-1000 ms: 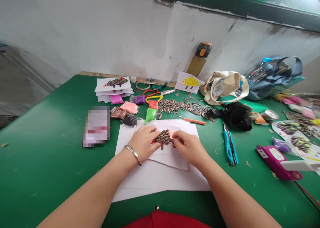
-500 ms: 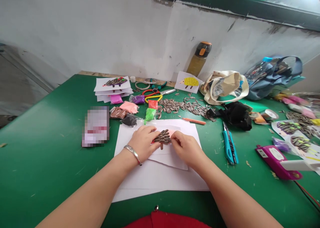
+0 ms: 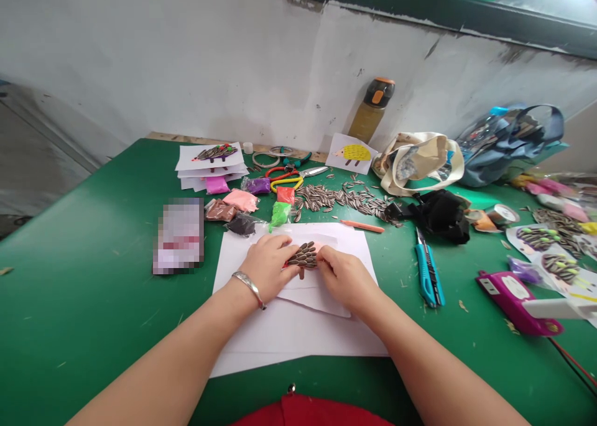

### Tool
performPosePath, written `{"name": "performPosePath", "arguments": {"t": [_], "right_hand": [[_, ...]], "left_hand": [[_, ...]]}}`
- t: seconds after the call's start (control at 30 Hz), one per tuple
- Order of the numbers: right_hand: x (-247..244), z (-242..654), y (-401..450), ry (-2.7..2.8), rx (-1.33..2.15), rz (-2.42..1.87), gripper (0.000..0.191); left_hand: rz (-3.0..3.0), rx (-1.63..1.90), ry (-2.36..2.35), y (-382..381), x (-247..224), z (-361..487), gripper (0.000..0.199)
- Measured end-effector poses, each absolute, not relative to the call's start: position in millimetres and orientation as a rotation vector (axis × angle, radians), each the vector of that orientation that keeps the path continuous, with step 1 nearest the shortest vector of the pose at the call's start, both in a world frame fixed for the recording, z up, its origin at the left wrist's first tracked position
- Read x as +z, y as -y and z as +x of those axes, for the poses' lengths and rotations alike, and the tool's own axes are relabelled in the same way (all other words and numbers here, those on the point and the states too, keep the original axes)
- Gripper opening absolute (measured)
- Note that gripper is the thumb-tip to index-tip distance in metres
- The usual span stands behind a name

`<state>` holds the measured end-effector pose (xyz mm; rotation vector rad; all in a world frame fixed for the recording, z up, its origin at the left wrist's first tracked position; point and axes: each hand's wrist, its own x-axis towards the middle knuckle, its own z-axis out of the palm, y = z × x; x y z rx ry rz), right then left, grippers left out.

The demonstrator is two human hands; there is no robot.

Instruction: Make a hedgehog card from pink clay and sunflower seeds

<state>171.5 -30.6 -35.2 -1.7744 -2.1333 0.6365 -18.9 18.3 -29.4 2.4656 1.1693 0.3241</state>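
On white paper sheets (image 3: 298, 329) lies a small figure covered in overlapping striped sunflower seeds (image 3: 303, 256), with pink at its right side and a bit of red at its left. My left hand (image 3: 268, 261), with a silver bangle at the wrist, rests with fingers apart at the figure's left edge. At the right edge, my right hand (image 3: 345, 277) has its fingers pinched together against the figure; whatever is between the fingertips is hidden. Behind the paper lie loose sunflower seeds (image 3: 319, 198) and small bags of clay, among them a green one (image 3: 280, 214).
Scissors (image 3: 286, 180), a bottle (image 3: 372, 110), a hedgehog drawing (image 3: 351, 154) and a cloth bag (image 3: 420, 162) stand or lie toward the wall. On the right are a blue cutter (image 3: 428, 270) and a magenta device (image 3: 517, 305). Stacked cards (image 3: 186, 157) lie back left.
My right hand has shifted very slightly left and down at the figure's right edge. My left hand stays in place.
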Motion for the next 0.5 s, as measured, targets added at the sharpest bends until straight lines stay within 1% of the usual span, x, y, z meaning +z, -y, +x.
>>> {"name": "performPosePath", "arguments": {"t": [0.2, 0.3, 0.4, 0.5], "right_hand": [[-29, 175, 31, 2.072, 0.7, -1.833, 0.016], [-25, 182, 32, 2.047, 0.662, -1.907, 0.012], [-23, 186, 32, 2.092, 0.622, -1.892, 0.019], [-24, 183, 32, 2.14, 0.61, -1.871, 0.021]], "left_hand": [[2.471, 0.335, -1.158, -18, -30, -19, 0.017], [2.469, 0.331, -1.16, -18, -29, -19, 0.019], [2.473, 0.321, -1.164, -18, -29, -19, 0.018], [2.471, 0.298, -1.171, -18, -30, -19, 0.018]]}}
